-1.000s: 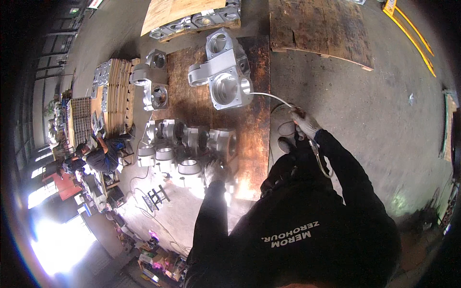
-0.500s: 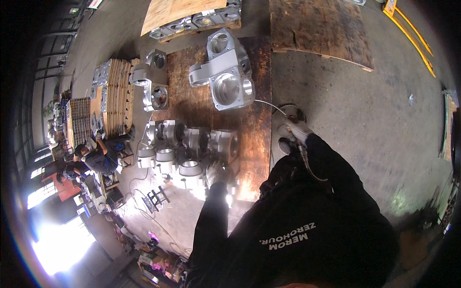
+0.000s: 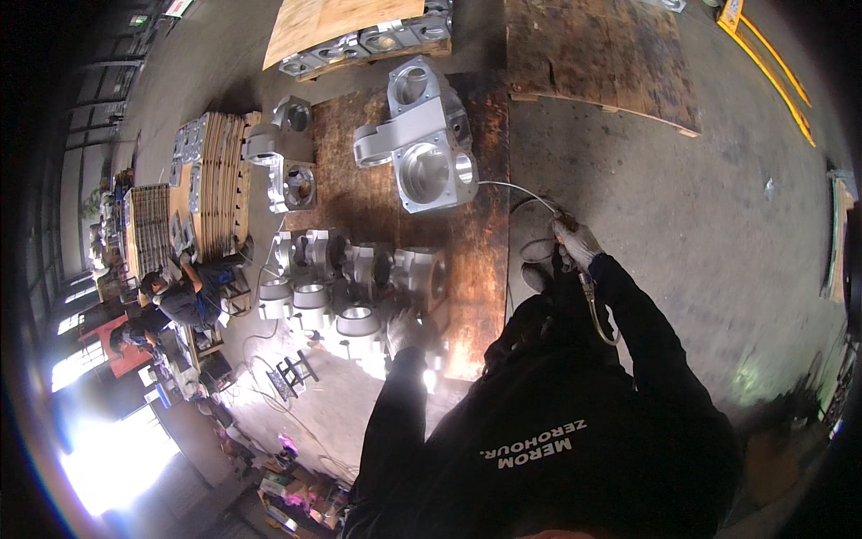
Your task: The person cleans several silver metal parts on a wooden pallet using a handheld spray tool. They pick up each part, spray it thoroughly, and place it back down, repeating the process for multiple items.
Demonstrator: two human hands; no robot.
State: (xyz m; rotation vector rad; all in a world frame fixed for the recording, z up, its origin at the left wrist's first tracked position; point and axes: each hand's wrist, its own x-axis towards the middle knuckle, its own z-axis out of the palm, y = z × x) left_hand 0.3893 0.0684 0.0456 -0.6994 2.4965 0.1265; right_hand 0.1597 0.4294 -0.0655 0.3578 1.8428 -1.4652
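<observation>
In a light work glove, my right hand (image 3: 579, 242) grips an air blow gun (image 3: 558, 216). Its long thin bent nozzle (image 3: 521, 188) reaches left to the bored side of a large grey metal casting (image 3: 424, 171), and whether the tip touches or enters the bore is too small to tell. A hose (image 3: 593, 310) loops down from the gun beside my sleeve. Against a nearer casting (image 3: 418, 277) rests my left hand (image 3: 407, 331), also gloved, its fingers stretched out though hazy in the glare. Several more castings with round collars (image 3: 357, 322) stand left of it.
A stained wooden board (image 3: 485, 234) lies under the castings. Another three-lobed casting (image 3: 292, 153) stands at its left edge. Beyond are a loaded pallet (image 3: 368, 45), a wooden platform (image 3: 602, 63) and a yellow rail (image 3: 777, 72). Far left, a person (image 3: 184, 296) works near stacked boards (image 3: 220, 180).
My right hand has moved slightly right with the blow gun, and more of the nozzle shows outside the casting. My left hand stays at the nearer casting.
</observation>
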